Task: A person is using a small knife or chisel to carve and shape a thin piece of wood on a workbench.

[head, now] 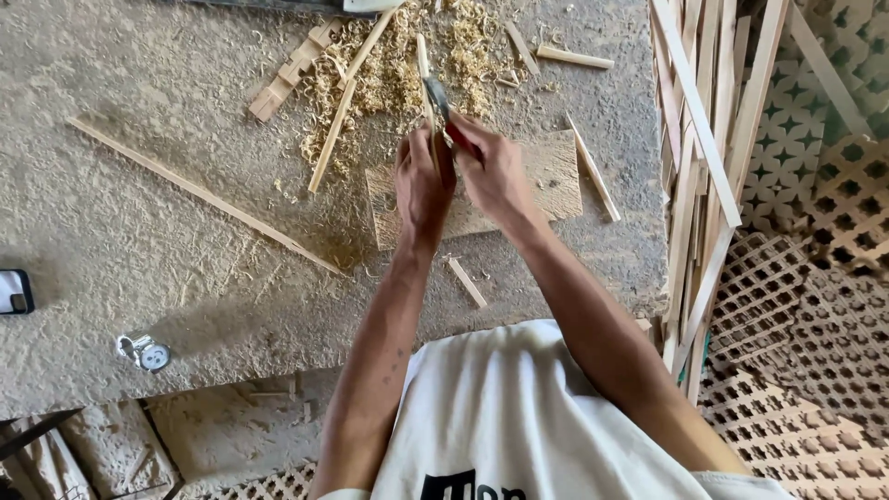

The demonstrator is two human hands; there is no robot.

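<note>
My left hand (423,181) grips a thin wooden stick (423,61) that points away from me over a flat wooden board (557,174). My right hand (493,169) is closed on a knife with a red handle; its metal blade (435,96) lies against the stick just beyond my fingers. Both hands are close together above the board, on a dusty bench (139,231). A heap of pale wood shavings (398,79) lies right behind the blade.
Long thin slats (199,192) and short sticks (331,137) lie scattered on the bench. A bundle of slats (704,157) leans at the right edge, with lattice panels (806,306) beyond. A phone (14,292) and a wristwatch (143,352) sit near the bench's left front.
</note>
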